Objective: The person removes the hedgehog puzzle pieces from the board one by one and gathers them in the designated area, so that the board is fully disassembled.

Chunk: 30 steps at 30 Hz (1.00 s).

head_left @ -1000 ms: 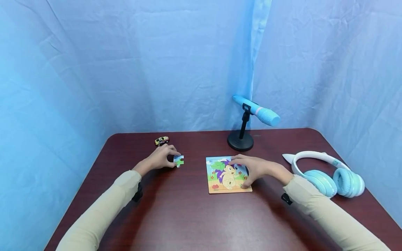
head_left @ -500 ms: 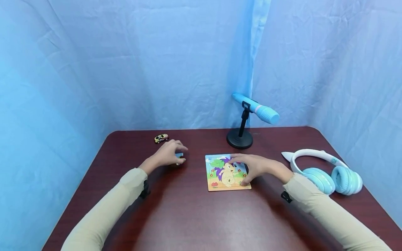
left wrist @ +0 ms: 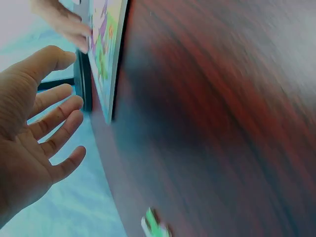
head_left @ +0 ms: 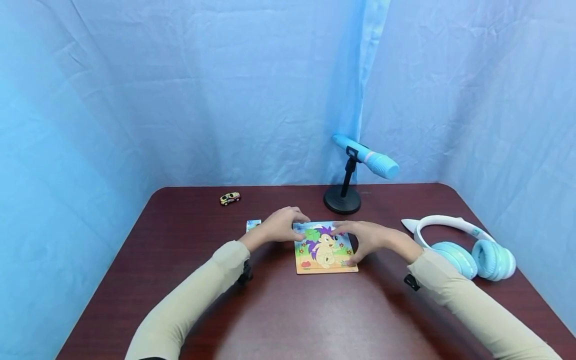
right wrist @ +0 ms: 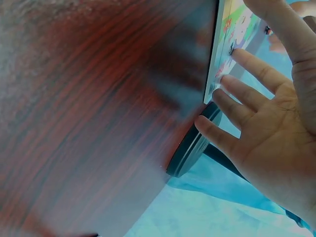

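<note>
On the far left of the dark red table [head_left: 279,310] sits a small toy car [head_left: 230,198], well apart from the hands. Nearer, a loose puzzle piece [head_left: 253,225] lies flat on the wood, just beside the left wrist and touched by nothing. The left hand [head_left: 281,226] is released: in the left wrist view its fingers [left wrist: 54,116] are spread and relaxed, holding nothing, and it hovers at the upper left corner of the puzzle board [head_left: 325,248]. The board lies flat near the table's middle, showing a cartoon hedgehog. The right hand [head_left: 366,240] rests on the board's right side with straight fingers [right wrist: 256,71] pressing on the picture, thumb at the lower right corner. Behind the board stands a blue microphone [head_left: 366,157] on a black stand [head_left: 343,200]. At the far right lie pale blue headphones [head_left: 468,247]
</note>
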### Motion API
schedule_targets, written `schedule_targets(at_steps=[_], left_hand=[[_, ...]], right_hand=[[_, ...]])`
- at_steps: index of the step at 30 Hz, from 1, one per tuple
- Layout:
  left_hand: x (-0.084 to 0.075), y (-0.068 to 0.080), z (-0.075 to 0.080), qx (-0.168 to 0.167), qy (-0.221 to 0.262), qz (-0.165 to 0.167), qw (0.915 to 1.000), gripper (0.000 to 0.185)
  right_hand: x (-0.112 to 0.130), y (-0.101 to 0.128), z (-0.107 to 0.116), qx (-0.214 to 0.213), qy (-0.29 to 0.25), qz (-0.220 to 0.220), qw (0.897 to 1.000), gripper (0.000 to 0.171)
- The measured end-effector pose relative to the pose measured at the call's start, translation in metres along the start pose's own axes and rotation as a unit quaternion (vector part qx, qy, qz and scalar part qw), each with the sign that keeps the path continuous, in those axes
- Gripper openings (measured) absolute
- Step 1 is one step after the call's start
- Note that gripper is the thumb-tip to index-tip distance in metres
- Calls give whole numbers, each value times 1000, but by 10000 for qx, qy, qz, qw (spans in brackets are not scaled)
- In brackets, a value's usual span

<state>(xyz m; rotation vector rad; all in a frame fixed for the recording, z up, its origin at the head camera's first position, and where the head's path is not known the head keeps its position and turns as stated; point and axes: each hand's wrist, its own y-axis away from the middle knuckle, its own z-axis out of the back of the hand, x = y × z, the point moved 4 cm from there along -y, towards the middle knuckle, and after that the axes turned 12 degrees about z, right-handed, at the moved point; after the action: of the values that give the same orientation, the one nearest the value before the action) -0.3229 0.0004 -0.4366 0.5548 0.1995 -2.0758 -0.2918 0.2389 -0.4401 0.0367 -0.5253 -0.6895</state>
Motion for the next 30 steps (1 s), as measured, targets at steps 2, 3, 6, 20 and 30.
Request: schedule_targets(at_steps=[2, 3, 6, 20, 30], left_hand=[[-5, -4, -7, 74, -27, 58, 10000, 47], [-7, -6, -10, 116, -49, 81, 9999, 48], [-12, -9, -17, 197, -86, 91, 9997, 50], [-20, -14, -27, 126, -72, 160, 9998, 52], [-19, -13, -32, 210, -144, 196, 9995, 52]], right_hand=[[0, 1, -1, -5, -46, 19, 10000, 87], [0, 1, -1, -12, -81, 25, 10000, 87], [0, 3, -3, -32, -145, 29, 9999, 88], [1, 6, -6, -83, -177, 1, 9998, 87], [5, 8, -9, -43, -34, -66, 10000, 87]])
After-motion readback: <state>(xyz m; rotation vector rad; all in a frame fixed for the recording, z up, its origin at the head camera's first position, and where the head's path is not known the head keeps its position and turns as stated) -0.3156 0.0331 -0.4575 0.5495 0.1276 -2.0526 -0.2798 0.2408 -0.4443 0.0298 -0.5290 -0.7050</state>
